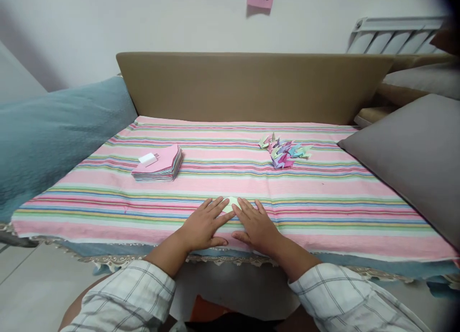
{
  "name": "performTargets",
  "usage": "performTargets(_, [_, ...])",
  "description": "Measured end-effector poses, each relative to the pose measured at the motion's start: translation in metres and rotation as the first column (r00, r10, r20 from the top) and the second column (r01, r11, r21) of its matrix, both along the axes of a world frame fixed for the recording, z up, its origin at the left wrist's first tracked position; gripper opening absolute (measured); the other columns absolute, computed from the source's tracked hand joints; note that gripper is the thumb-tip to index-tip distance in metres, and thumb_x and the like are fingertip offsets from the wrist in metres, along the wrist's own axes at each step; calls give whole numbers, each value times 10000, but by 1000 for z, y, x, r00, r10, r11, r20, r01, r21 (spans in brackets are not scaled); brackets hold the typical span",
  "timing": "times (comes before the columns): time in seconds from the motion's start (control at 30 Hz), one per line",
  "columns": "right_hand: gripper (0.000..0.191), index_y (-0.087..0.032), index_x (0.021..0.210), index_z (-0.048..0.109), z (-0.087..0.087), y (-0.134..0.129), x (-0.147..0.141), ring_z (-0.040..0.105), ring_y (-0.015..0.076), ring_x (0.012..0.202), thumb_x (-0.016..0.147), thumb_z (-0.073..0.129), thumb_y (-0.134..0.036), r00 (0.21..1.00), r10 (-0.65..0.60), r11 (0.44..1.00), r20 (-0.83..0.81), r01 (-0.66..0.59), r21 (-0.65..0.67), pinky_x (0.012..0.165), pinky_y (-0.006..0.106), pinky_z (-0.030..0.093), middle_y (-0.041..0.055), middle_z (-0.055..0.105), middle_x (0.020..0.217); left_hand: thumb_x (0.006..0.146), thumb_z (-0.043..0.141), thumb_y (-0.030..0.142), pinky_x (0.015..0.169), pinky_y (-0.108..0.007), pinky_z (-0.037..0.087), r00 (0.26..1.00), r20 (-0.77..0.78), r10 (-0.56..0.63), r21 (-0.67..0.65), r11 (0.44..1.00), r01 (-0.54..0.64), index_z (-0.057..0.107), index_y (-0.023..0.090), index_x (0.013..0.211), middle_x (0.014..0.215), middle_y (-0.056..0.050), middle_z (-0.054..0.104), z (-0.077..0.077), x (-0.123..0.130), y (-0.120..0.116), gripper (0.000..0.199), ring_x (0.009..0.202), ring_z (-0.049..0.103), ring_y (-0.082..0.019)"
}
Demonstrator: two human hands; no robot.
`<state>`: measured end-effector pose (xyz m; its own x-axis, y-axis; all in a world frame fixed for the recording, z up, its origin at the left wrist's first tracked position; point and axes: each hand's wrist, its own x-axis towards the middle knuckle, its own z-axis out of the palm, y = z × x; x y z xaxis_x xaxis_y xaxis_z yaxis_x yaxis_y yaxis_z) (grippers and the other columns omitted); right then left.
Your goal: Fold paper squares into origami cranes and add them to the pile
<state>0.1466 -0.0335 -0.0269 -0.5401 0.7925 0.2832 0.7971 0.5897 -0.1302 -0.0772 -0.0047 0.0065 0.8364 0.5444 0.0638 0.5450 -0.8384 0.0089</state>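
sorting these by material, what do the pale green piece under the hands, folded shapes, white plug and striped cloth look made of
Pale green piece: probably paper, matt, judging by its flat, even face.
Folded shapes: likely paper too, matt, with sharp points and creases.
White plug: seemingly hard plastic, smooth, even-coloured and crisp-edged.
Striped cloth: woven-looking fabric, perhaps cotton, dull, with soft wrinkles.

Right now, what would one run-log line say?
left hand: on green paper; right hand: on green paper; paper stack: left; paper birds: right
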Motion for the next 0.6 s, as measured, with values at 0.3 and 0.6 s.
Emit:
performTargets(0.3, [698, -152, 1381, 363, -2, -1, -2, 268, 296, 1346, 851, 389, -604, 999, -24, 1000, 42, 24, 3, 1065, 552, 164, 175, 304, 1454, 748, 462, 688, 1076, -525, 170, 999, -21, 34, -17, 999, -35, 265, 300, 1416, 1502, -126, 218, 0, -4, 0, 797, 1369, 200, -331])
performTargets(0.6, [698, -231, 1401, 330, -2, 2, 4, 253, 313, 1351, 830, 412, -624, 995, 20, 1000, 101, -20, 1, 1048, 538, 210, 175, 270, 1471, 762, 487, 651, 1091, -510, 142, 999, 0, 37, -19, 999, -37, 303, 251, 1403, 1503, -133, 213, -2, -8, 0, 778, 1374, 189, -324])
